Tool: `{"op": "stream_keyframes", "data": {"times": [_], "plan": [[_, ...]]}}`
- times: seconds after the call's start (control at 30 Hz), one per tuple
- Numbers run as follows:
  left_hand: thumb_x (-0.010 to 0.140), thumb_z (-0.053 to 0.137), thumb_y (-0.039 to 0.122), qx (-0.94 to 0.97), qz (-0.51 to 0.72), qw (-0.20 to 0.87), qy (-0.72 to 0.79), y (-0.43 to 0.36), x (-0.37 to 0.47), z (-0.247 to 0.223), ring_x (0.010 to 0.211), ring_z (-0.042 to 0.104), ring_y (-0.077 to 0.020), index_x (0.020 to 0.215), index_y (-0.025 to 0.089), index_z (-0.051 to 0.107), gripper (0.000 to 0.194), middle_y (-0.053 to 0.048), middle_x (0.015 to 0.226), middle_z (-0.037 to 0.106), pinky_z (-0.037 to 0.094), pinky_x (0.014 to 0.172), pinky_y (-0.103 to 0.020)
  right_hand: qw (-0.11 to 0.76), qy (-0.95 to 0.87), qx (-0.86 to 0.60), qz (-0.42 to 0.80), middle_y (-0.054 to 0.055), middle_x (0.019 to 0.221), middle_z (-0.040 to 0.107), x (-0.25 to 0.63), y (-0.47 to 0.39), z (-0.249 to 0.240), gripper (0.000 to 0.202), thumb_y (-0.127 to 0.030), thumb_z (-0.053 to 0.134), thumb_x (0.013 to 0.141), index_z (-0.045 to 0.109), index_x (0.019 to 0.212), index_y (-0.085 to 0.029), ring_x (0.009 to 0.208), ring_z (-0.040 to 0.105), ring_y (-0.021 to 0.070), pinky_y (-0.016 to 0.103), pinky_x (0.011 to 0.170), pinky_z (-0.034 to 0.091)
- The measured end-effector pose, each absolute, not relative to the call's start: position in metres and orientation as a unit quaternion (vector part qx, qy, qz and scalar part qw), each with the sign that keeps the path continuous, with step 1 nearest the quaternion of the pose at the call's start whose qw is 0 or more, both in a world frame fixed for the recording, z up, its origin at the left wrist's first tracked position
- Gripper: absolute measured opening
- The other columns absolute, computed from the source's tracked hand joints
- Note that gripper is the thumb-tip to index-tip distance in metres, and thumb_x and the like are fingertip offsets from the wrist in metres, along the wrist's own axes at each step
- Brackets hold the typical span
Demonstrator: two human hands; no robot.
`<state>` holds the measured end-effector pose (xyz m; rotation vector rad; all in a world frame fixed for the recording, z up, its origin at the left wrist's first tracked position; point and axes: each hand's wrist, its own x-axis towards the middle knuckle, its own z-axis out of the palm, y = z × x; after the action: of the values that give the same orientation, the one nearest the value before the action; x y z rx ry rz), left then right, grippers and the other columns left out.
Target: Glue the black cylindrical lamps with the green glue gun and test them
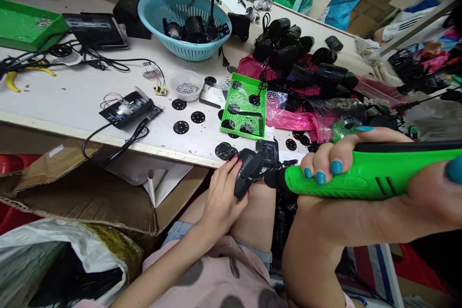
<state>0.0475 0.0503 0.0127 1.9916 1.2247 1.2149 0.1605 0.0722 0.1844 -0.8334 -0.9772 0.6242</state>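
Observation:
My right hand [342,154] is wrapped around the green body of an electric screwdriver [371,175], which lies almost level and points left. Its black nose [276,180] reaches the black plastic housing [248,173]; whether the bit sits on a screw is hidden. Over my lap at the table's edge, my left hand [224,185] grips that housing, fingers on top and the thumb side below. A square black part [269,150] and a dark cable [285,164] are just beyond the housing. Close by on the table lies a round black dial plate [224,150].
A green perforated tray [265,106] holds dark parts. Behind it stand a blue basket [151,17] and a bowl of screws [187,89]. An opened device [130,108] with a cord lies left. Black housings [281,53] are piled on the right. Cardboard [90,192] is below the table.

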Motion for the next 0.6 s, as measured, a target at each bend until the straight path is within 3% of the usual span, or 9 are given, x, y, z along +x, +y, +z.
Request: {"op": "stream_keyframes", "data": {"times": [0.23,0.6], "plan": [[0.081,0.064,0.006,0.739,0.448,0.239,0.443,0.049,0.051,0.013,0.133,0.045,-0.0268,0.144,0.016,0.038,0.069,-0.016,0.145,0.048,0.041,0.112,-0.043,0.752,-0.449,-0.387,0.288,-0.004,0.057,0.051,0.152,0.079,0.179,0.029,-0.045,0.060,0.090,0.062,0.089,-0.016,0.044,0.045,0.0100,0.022,0.043,0.040],[0.080,0.065,0.005,0.744,0.443,0.252,0.433,0.049,0.048,0.010,0.133,0.045,-0.0274,0.143,0.016,0.039,0.069,-0.016,0.145,0.050,0.041,0.111,-0.044,0.752,-0.453,-0.421,0.227,-0.004,0.055,0.045,0.139,0.085,0.168,0.020,-0.035,0.052,0.092,0.063,0.087,-0.019,0.042,0.041,0.0103,0.023,0.040,0.035]]}}
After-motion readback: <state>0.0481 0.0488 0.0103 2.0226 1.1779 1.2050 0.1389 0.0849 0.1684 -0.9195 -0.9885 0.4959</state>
